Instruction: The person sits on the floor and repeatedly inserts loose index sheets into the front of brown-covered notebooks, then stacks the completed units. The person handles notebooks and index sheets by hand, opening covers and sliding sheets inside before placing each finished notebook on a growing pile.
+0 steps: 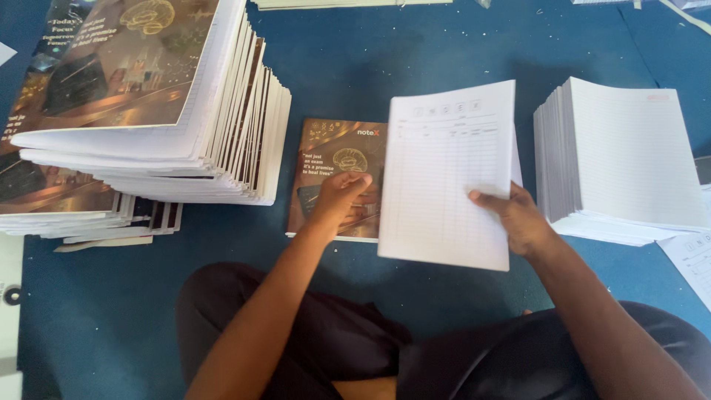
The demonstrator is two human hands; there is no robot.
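My right hand (518, 218) grips a thin white block of printed, ruled pages (444, 170) by its lower right corner and holds it tilted above the blue floor. My left hand (339, 198) rests with fingers curled on a brown and gold notebook cover (337, 159) lying flat on the floor, just left of the held pages. The pages hide the cover's right edge.
A tall, leaning stack of finished notebooks (163, 111) with the same brown cover fills the upper left. A stack of ruled white page blocks (622, 159) stands at the right, with a loose sheet (692, 259) beside it. My crossed legs (370, 348) are at the bottom.
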